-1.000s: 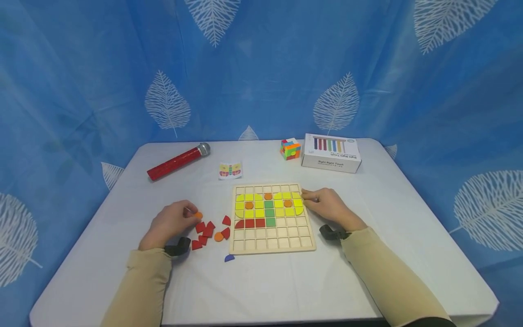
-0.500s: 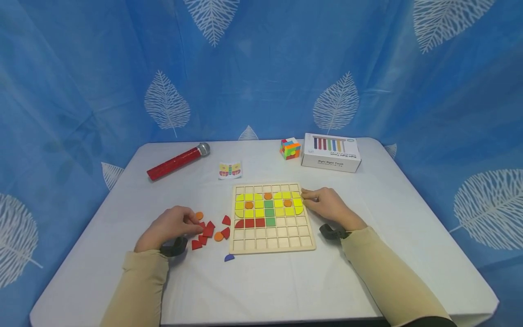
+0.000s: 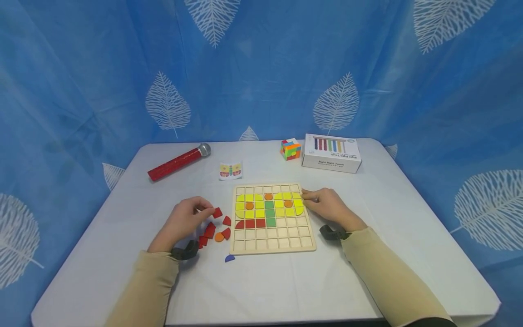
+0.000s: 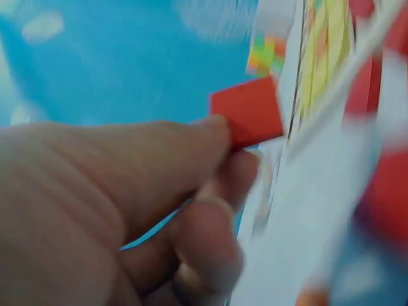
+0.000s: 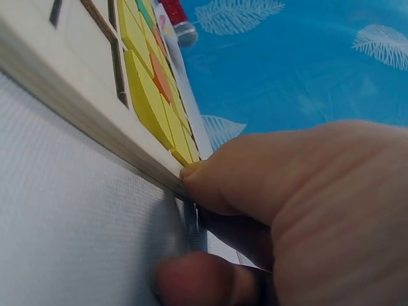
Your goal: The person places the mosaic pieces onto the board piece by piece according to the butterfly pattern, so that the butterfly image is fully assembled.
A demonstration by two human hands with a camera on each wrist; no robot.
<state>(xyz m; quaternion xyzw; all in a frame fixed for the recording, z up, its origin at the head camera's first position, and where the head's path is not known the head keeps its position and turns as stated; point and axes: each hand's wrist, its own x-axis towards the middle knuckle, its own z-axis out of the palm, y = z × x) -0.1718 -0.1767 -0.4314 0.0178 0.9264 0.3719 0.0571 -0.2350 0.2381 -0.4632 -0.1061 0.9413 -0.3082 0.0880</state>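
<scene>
red square (image 4: 255,113) is pinched by the left hand (image 3: 183,222) in its thumb and finger, just beside the wooden board (image 3: 283,233), on its left. the right hand (image 3: 330,208) grips the board's right edge. colored shapes (image 3: 269,213) sit on the board. loose red pieces (image 3: 209,230) lie near the left hand.

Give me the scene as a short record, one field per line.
Left grip: pinches red square tile
Right grip: holds wooden grid board at its right edge
On board: yellow, green, red and orange tiles
Left of board: loose red tiles, orange disc
Near side: blue half-disc
Beyond board: pattern card, puzzle cube, white printed box, red microphone
</scene>
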